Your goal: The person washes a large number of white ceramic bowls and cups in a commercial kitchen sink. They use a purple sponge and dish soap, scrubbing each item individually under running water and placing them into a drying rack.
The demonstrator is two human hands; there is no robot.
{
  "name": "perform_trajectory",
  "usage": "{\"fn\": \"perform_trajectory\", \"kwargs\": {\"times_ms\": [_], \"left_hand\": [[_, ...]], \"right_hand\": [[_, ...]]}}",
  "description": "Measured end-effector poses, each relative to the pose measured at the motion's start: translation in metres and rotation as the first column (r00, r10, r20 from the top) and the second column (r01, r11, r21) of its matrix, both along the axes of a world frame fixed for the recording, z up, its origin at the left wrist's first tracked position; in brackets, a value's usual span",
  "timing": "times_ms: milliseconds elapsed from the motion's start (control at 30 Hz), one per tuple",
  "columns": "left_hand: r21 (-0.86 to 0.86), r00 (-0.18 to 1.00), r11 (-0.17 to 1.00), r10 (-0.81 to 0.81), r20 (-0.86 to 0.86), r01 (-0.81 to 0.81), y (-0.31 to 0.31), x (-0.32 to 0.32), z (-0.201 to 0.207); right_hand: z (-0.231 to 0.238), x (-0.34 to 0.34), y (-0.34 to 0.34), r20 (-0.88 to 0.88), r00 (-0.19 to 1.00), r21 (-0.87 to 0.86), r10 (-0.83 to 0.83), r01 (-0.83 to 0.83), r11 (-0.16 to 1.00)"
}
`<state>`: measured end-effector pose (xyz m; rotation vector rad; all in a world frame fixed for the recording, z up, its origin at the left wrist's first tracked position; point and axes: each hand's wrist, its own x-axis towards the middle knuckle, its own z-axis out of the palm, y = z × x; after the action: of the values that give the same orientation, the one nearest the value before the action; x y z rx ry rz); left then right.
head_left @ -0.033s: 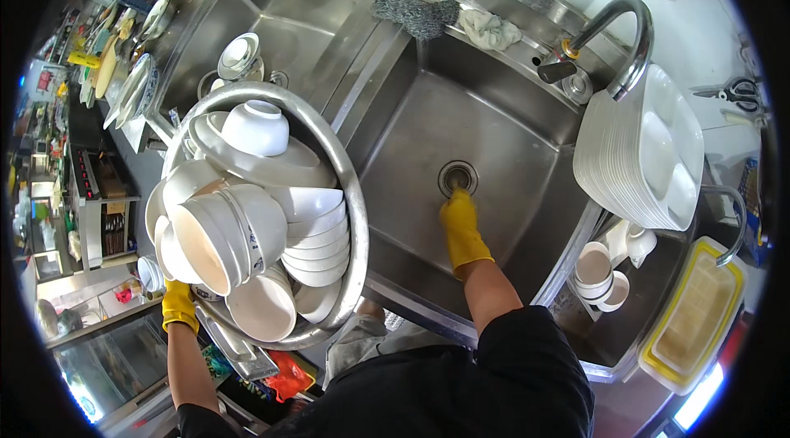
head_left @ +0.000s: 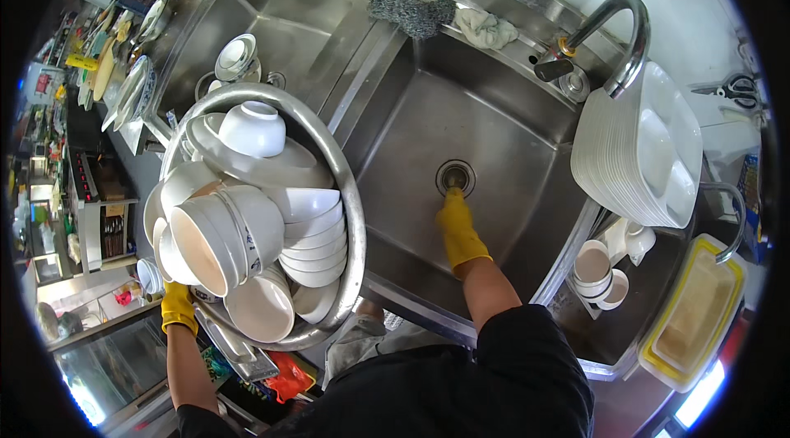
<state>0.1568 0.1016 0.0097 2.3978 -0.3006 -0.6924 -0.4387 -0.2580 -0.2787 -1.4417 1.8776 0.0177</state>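
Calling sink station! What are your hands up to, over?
Left hand by metal basin, heaped with white bowls. Right hand at sink drain. Plate stack off right, apart from both hands.

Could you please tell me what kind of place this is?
It looks like the dishwashing area of a commercial kitchen, perhaps a restaurant's: there are steel sinks, a large metal basin heaped with white bowls, and a thick stack of divided plates.
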Motion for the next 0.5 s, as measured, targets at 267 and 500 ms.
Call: {"fn": "perform_trajectory", "kwargs": {"times_ms": [267, 500], "left_hand": [[-0.078, 0.999, 0.997, -0.015, 0.032, 0.017, 0.02, 0.026, -0.017], [-0.174, 0.995, 0.985, -0.007, -0.099, -0.011, -0.001, 0.029, -0.02]], "right_hand": [[-0.005, 0.001, -0.038, -0.097, 0.969, 0.322, 0.229, -0.187, 0.928], [-0.032, -0.014, -0.021, -0.136, 0.939, 0.249, 0.317, -0.277, 0.928]]}}
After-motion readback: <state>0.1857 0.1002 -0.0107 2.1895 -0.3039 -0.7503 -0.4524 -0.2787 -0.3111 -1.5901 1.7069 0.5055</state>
